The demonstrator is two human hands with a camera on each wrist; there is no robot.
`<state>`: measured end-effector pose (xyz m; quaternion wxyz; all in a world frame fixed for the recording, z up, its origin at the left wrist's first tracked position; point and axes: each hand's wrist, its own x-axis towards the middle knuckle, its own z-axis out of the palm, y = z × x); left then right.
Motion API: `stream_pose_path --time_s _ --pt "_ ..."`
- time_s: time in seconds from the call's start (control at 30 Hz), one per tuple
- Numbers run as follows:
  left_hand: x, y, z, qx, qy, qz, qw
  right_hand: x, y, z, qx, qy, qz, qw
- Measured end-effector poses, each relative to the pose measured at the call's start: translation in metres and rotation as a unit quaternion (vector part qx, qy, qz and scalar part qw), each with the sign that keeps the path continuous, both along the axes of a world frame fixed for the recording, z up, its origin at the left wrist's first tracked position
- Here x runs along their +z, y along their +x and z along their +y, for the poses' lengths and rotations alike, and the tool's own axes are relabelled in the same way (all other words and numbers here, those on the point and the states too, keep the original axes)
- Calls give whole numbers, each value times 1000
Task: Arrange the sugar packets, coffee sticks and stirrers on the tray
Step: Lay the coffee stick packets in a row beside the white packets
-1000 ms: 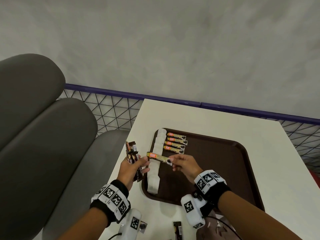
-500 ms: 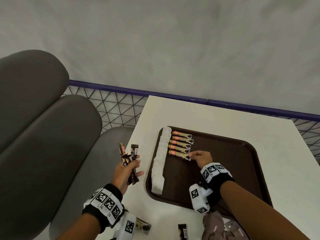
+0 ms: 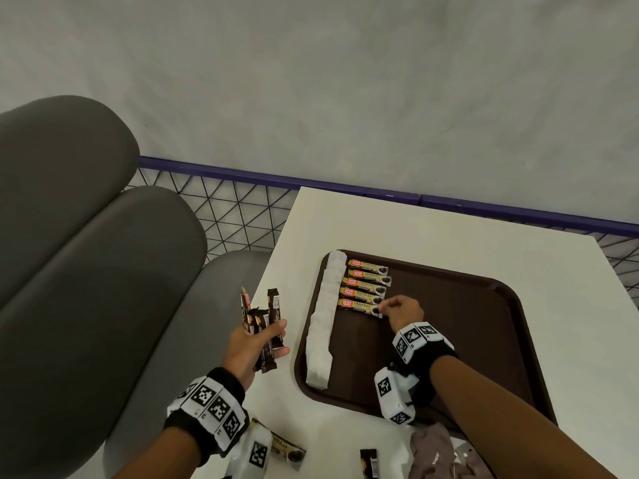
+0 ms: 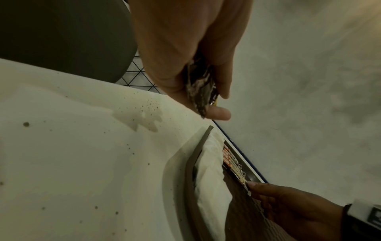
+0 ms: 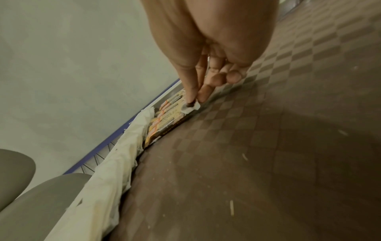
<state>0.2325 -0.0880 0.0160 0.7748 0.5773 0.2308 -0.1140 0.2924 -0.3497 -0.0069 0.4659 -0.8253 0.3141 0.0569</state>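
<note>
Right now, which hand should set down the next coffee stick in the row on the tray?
Right. The right hand already pinches the nearest stick over the tray; the left hand grips the spare sticks off-tray and can pass one across.

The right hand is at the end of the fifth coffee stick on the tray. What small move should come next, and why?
Probably let go and reach back for another stick. The right hand pinches the end of the fifth stick, which already lies flat on the tray, in line with the four above it. The left hand holds a bundle of sticks still to place.
</note>
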Motion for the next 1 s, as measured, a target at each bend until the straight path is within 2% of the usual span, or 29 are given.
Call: stream_pose_path --time_s 0.4,0.5,0.73,0.83,1.0 --pt "6 -2 -2 -12 -3 -15 1000 0 -2 -2 -19 -6 -1 1000" --pt "9 -3 -3 -12 1 -16 1000 1 -8 -4 -13 -31 -23 999" --pt "16 -7 -8 -2 10 -13 1000 18 -28 14 110 -37 -134 984" --pt "22 -11 -13 -3 14 -22 1000 32 -37 34 196 23 -151 969" --pt "30 -17 -20 -14 14 -32 999 46 -54 70 331 145 -106 926"
